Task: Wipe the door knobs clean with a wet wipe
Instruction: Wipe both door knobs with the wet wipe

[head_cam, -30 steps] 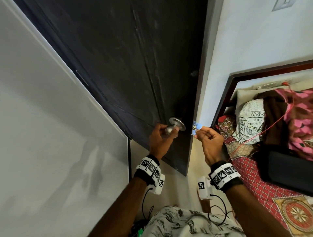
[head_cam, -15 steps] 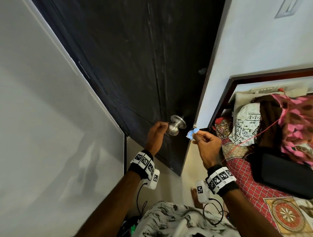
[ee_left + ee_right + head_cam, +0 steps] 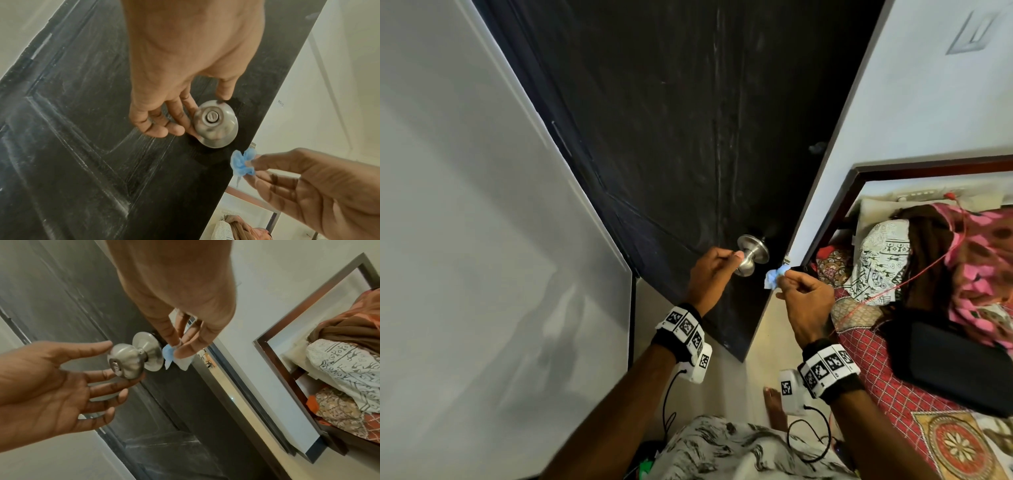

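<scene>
Head view | left hand (image 3: 710, 274) loosened, fingertips touching knob (image 3: 751, 254) | right hand (image 3: 804, 301) still pinching wipe (image 3: 776, 277)

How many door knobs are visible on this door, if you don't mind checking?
1: a silver door knob near the dark door's free edge, touched by the left hand. A knob on the far face would be hidden.

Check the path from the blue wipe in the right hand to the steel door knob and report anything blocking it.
Nothing separate blocks it. The crumpled blue wet wipe, pinched in the right hand, sits just off the round brushed-steel door knob near the black door's edge. Only the left hand's fingers cover the knob's far side.
</scene>
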{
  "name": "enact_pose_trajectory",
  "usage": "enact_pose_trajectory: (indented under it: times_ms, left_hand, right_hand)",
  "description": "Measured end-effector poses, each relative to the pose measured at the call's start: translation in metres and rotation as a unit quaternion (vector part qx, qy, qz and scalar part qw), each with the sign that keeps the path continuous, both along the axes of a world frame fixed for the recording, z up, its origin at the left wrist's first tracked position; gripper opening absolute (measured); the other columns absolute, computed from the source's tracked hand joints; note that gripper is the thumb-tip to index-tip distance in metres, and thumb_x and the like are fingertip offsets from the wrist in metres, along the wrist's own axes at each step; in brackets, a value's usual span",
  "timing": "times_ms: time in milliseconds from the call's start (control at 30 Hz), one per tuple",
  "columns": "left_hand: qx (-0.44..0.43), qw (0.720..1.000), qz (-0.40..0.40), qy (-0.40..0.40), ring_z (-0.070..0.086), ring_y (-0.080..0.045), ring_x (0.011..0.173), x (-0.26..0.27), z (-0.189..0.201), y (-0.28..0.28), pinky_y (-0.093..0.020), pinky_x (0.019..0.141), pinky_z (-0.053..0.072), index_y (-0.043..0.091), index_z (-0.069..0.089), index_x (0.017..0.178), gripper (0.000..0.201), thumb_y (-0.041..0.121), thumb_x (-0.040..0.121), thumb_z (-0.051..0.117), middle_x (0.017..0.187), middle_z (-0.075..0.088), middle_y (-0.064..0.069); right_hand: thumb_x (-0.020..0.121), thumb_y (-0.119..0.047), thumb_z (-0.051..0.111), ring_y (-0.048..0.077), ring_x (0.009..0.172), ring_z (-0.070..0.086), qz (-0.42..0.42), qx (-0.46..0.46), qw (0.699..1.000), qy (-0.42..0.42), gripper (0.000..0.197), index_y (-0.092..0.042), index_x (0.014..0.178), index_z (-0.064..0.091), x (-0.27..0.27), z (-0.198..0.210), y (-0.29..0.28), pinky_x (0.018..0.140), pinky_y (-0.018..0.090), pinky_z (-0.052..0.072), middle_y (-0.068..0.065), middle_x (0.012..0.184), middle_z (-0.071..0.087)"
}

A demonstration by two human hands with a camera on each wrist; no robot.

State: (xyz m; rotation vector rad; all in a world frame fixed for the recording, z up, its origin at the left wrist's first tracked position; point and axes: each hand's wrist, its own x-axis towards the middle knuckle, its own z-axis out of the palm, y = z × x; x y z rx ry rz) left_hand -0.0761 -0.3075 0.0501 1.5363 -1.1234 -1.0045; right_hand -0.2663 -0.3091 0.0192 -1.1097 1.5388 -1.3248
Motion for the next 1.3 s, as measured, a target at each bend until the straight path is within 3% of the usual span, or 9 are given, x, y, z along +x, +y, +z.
enact_pose_trajectory:
  times_ms: [133,267,467,567,700,833,933,1167,1300]
  left_hand:
    - [0.022,1.000,-0.003,-0.011,0.074,-0.012,0.087,-0.008,0.008,-0.001,-0.018,0.071,0.057,0.012,0.066,0.105,0.040,0.039,0.083,0.085,0.093,0.078,-0.001]
    - [0.017,1.000,0.010,-0.024,0.073,-0.009,0.077,-0.012,0.009,-0.003,-0.013,0.064,0.054,0.011,0.064,0.103,0.044,0.034,0.077,0.090,0.090,0.077,-0.002]
    - [0.032,0.997,0.004,-0.063,0.070,-0.005,0.074,-0.010,0.009,-0.006,-0.017,0.066,0.055,0.016,0.063,0.095,0.037,0.035,0.075,0.089,0.082,0.074,0.006]
    - [0.026,0.998,0.013,-0.059,0.067,-0.004,0.073,-0.009,0.007,-0.001,-0.013,0.064,0.052,0.014,0.064,0.096,0.036,0.030,0.077,0.089,0.084,0.074,0.005]
    - [0.022,0.998,0.023,-0.049,0.073,-0.011,0.081,-0.006,0.003,0.003,-0.030,0.076,0.061,0.018,0.064,0.093,0.034,0.030,0.075,0.090,0.087,0.075,0.004]
    - [0.011,0.999,0.018,-0.024,0.077,-0.018,0.084,-0.001,0.000,0.009,-0.048,0.080,0.063,0.021,0.066,0.092,0.040,0.042,0.068,0.090,0.089,0.078,0.002]
    - [0.008,1.000,0.018,-0.008,0.078,-0.023,0.085,0.001,0.000,0.010,-0.053,0.079,0.063,0.017,0.067,0.095,0.043,0.041,0.068,0.092,0.091,0.079,-0.002]
    - [-0.009,1.000,0.022,-0.010,0.074,-0.014,0.082,-0.003,0.002,0.009,-0.026,0.073,0.061,0.014,0.069,0.095,0.035,0.029,0.074,0.092,0.090,0.077,0.001]
    - [-0.002,1.000,0.020,-0.003,0.074,-0.014,0.082,-0.003,0.002,0.006,-0.025,0.071,0.061,0.015,0.069,0.095,0.036,0.030,0.074,0.093,0.090,0.077,0.001]
  right_hand:
    - [0.089,-0.006,0.078,0.043,0.082,0.073,0.008,-0.020,1.000,0.008,0.015,-0.016,0.101,0.080,-0.004,0.005,0.001,0.075,0.059,0.063,0.020,0.087,0.077]
    - [0.090,-0.005,0.076,0.028,0.080,0.076,0.098,-0.049,0.994,0.009,0.014,-0.007,0.104,0.081,-0.016,0.015,0.012,0.072,0.047,0.065,0.008,0.090,0.080]
    - [0.091,0.000,0.074,0.019,0.069,0.069,0.049,-0.069,0.996,-0.036,0.014,-0.005,0.103,0.078,-0.025,0.022,0.016,0.059,0.029,0.060,0.013,0.084,0.077]
    - [0.091,-0.003,0.075,0.024,0.072,0.072,0.029,-0.105,0.994,-0.018,0.015,-0.007,0.105,0.077,-0.028,0.029,0.014,0.062,0.031,0.062,0.013,0.088,0.077]
    - [0.091,-0.009,0.077,0.025,0.083,0.075,0.015,-0.137,0.990,0.019,0.017,-0.013,0.108,0.079,-0.025,0.032,0.003,0.074,0.043,0.064,0.007,0.091,0.078]
    - [0.091,-0.008,0.077,0.017,0.083,0.073,0.024,-0.172,0.980,0.095,0.016,-0.009,0.106,0.079,-0.015,0.048,-0.008,0.075,0.032,0.063,0.001,0.092,0.076]
    - [0.090,-0.007,0.077,0.017,0.079,0.072,0.009,-0.194,0.974,0.112,0.011,-0.008,0.100,0.080,-0.008,0.051,-0.006,0.071,0.036,0.062,0.002,0.088,0.075]
    - [0.088,-0.007,0.080,0.014,0.079,0.072,0.098,-0.247,0.954,0.135,0.010,-0.004,0.097,0.080,-0.018,0.048,0.011,0.059,0.033,0.060,0.003,0.091,0.075]
    - [0.088,-0.007,0.079,0.018,0.077,0.072,0.050,-0.232,0.966,0.104,0.009,-0.004,0.097,0.080,-0.031,0.046,-0.003,0.066,0.045,0.061,0.004,0.088,0.076]
